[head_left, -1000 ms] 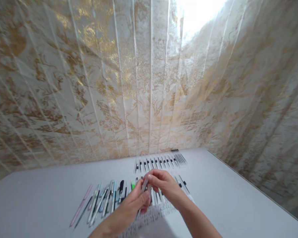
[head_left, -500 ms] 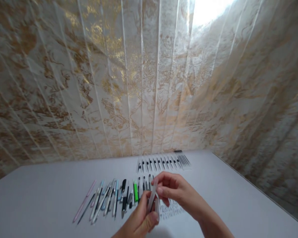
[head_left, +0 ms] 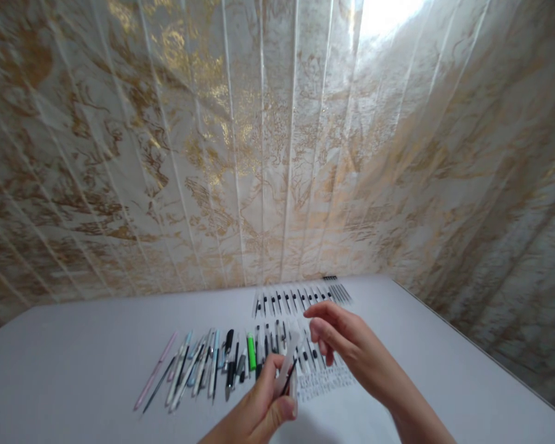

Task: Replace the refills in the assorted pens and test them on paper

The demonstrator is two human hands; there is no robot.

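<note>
My left hand (head_left: 269, 398) is closed around a few slim pen parts: a pale translucent strip (head_left: 285, 369) that tilts up and away, a shorter whitish piece beside it, and a thin dark stick between them. Blur hides exactly what these parts are. My right hand (head_left: 335, 333) hovers just to the right, with the fingers bent and apart and nothing visible in them. Below and behind it lie several clear pens with black grips (head_left: 314, 355), next to a paper covered in handwriting (head_left: 321, 383).
Left of my hands lie many loose pens (head_left: 194, 370), with a pink pen (head_left: 156, 371) at the outer end and a bright green marker (head_left: 251, 351) near the middle. Farther back is a row of clear pens (head_left: 293, 302), then thin dark refills (head_left: 341, 293). A patterned curtain (head_left: 268, 154) hangs behind the white table (head_left: 74, 364).
My right hand has let go of the pale strip and drawn away to the right and up, its fingers opening. A dark stick now shows in my left hand, which has barely moved.
</note>
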